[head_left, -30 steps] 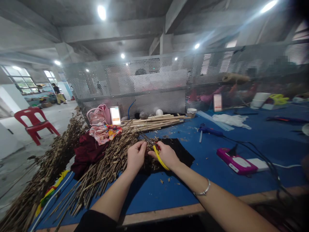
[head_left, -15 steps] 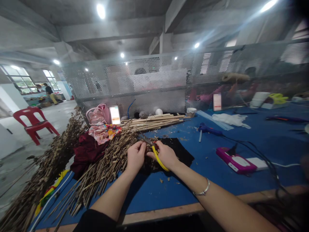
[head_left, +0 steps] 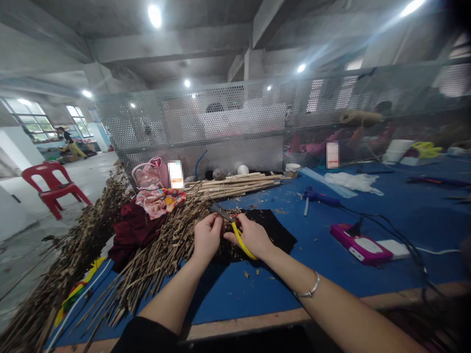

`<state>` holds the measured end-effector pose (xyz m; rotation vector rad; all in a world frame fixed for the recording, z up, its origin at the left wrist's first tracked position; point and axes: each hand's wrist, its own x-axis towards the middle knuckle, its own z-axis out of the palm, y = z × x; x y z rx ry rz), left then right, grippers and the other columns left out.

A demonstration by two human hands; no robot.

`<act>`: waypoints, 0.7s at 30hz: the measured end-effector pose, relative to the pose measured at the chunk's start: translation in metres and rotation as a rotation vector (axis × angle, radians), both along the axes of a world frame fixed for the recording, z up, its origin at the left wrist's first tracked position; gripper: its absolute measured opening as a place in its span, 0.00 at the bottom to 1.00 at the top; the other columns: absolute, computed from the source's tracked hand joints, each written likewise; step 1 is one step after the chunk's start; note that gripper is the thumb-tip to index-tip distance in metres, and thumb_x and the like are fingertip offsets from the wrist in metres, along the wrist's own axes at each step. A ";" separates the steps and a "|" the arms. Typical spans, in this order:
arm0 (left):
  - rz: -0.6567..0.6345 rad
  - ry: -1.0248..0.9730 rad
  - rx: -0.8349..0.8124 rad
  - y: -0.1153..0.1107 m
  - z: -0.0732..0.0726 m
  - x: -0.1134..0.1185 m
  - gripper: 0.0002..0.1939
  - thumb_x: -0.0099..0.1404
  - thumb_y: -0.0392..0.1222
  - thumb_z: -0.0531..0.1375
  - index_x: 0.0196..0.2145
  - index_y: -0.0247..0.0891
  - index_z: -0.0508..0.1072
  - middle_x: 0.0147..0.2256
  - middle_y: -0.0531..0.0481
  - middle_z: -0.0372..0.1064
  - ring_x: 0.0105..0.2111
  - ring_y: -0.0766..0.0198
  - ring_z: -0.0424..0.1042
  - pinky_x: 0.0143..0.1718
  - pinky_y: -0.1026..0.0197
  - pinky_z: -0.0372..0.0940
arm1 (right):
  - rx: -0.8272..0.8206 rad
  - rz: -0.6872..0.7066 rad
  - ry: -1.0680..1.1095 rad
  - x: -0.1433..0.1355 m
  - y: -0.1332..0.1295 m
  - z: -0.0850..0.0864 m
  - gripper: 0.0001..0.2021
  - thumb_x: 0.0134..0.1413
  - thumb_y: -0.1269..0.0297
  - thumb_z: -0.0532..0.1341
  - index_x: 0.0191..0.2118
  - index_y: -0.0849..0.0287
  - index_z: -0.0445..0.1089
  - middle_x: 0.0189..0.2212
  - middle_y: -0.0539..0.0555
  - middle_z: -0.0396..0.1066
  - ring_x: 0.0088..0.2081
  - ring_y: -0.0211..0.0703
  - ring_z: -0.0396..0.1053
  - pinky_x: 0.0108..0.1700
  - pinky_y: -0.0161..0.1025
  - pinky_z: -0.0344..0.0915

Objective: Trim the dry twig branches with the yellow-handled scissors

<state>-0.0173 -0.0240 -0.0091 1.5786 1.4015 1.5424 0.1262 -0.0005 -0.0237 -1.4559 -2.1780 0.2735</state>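
My right hand (head_left: 253, 236) is closed around the yellow-handled scissors (head_left: 241, 240), whose metal blades point up and to the left. Close beside it, my left hand (head_left: 206, 238) has its fingers pinched together near the blades; what it holds is too small to name. Dried plant stems (head_left: 158, 255) lie in a heap on the blue table, just left of my left hand. A black cloth (head_left: 277, 230) lies partly beneath and beyond my right hand, with brown plant bits around it.
Behind the hands lies a bundle of light sticks (head_left: 235, 186). To the right are a purple glue gun (head_left: 320, 197), a magenta power strip (head_left: 360, 245) with cables and a white glove (head_left: 353, 182). A red chair (head_left: 55, 189) stands left; a person bends far behind.
The distant person at the left has bent forward. Both hands and the scissors are in nearly the same place; the view has shifted very slightly.
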 end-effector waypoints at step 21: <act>0.106 0.284 0.081 0.007 -0.009 -0.011 0.13 0.60 0.42 0.49 0.25 0.35 0.69 0.22 0.53 0.66 0.22 0.69 0.62 0.26 0.68 0.55 | -0.061 -0.007 -0.084 0.000 -0.005 0.010 0.25 0.44 0.42 0.56 0.41 0.59 0.60 0.32 0.56 0.70 0.35 0.46 0.68 0.30 0.34 0.52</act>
